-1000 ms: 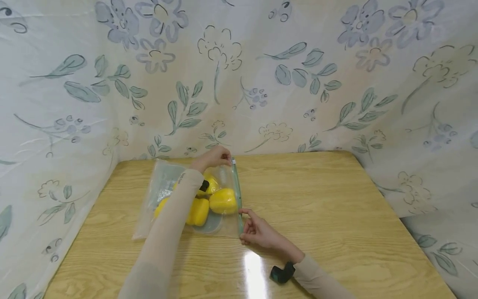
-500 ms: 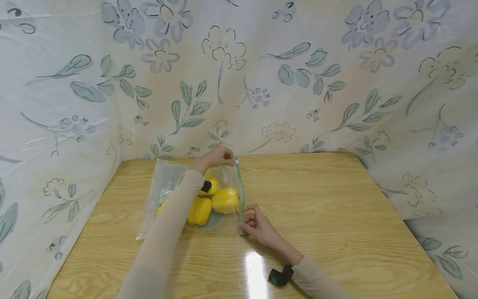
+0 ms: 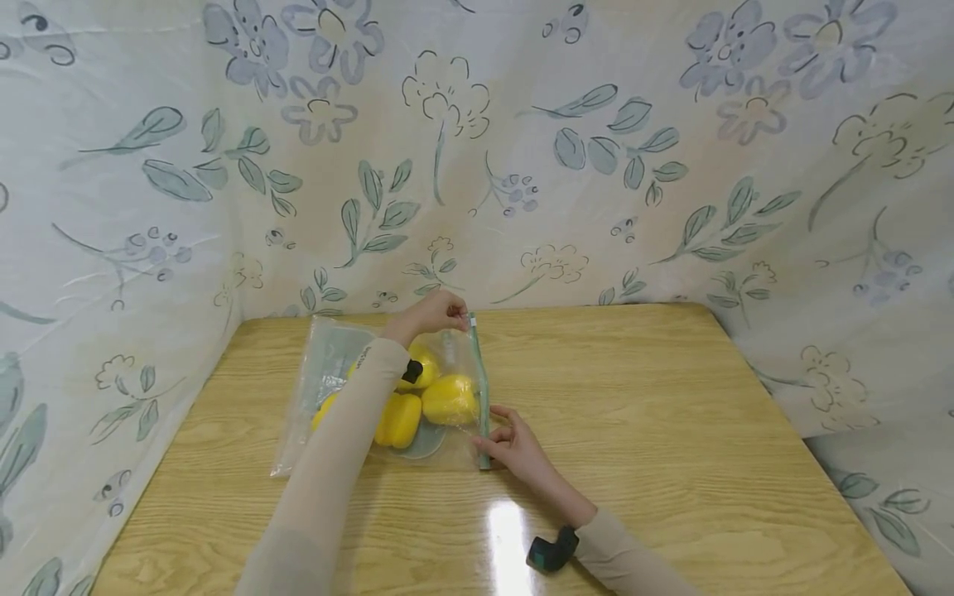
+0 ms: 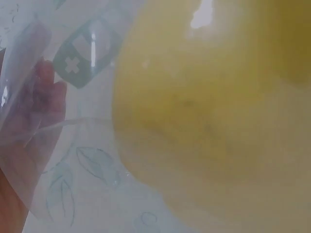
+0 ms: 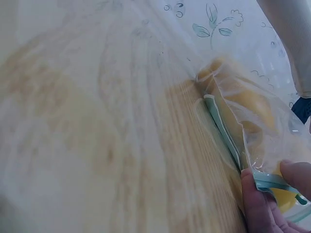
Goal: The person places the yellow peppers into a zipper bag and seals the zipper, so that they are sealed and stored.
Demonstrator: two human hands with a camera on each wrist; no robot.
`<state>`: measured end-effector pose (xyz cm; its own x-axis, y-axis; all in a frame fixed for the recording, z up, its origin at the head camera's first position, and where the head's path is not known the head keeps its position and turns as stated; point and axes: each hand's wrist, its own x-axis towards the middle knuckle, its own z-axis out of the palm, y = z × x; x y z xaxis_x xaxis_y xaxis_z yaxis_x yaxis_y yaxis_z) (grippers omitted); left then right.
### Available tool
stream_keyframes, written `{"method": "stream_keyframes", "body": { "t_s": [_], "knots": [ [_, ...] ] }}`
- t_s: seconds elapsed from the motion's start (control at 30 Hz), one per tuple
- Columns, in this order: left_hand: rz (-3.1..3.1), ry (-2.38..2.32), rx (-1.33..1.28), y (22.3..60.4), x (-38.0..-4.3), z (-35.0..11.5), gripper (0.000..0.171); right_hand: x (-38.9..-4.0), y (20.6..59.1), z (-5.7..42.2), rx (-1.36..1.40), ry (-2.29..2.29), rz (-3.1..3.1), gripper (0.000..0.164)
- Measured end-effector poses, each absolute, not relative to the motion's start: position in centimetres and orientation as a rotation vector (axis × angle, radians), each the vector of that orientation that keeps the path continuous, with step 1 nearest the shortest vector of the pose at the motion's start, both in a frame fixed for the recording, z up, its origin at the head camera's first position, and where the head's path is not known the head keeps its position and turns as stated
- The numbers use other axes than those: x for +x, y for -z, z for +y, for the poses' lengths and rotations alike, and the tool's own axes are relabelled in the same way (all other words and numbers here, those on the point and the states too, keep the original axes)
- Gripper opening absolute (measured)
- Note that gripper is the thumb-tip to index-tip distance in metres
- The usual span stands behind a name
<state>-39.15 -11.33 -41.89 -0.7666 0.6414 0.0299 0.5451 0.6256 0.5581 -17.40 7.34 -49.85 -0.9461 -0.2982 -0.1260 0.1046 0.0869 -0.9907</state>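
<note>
A clear plastic zip bag [image 3: 455, 451] with a green zip strip [image 3: 481, 389] along its right edge lies on the table. Inside it are several yellow bell peppers [image 3: 450, 399], partly covered by the left forearm. At the strip's far end, the left hand [image 3: 432, 314] pinches the bag's top corner beside a small white slider [image 3: 472, 321]. Near the other end, the right hand [image 3: 519, 447] grips the strip, thumb over the bag and fingers on the far side. The right wrist view shows that thumb [image 5: 297, 175] lying on the green strip. A yellow pepper [image 4: 209, 107] fills much of the left wrist view.
The bag rests on a wood-grain table [image 3: 633, 414]. Floral cloth [image 3: 507, 149] hangs behind and at both sides. A black wrist camera [image 3: 553, 550] sits on the right wrist, another [image 3: 412, 371] on the left.
The right hand has slid a little up the strip, its thumb coming over the bag's edge. The strip's lower part has shifted slightly right. The left hand keeps its hold on the far corner.
</note>
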Motion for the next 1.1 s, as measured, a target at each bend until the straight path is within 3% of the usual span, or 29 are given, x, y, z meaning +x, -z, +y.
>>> {"method": "stream_keyframes", "body": {
  "t_s": [0.3, 0.83, 1.1],
  "knots": [
    [2.647, -0.880, 0.989, 41.7, -39.1, -11.6, 0.007, -18.2, 52.3, 7.5, -0.218, 1.937, 2.110, 0.059],
    [2.621, -0.903, 0.982, 41.1, -38.7, -11.5, 0.007, -17.9, 50.1, 7.7, -0.298, 1.881, 2.083, 0.043],
    [2.634, -0.853, 1.029, 40.8, -39.0, -11.6, 0.009, -18.4, 51.9, 7.5, -0.380, 1.914, 2.078, 0.039]
  ]
}}
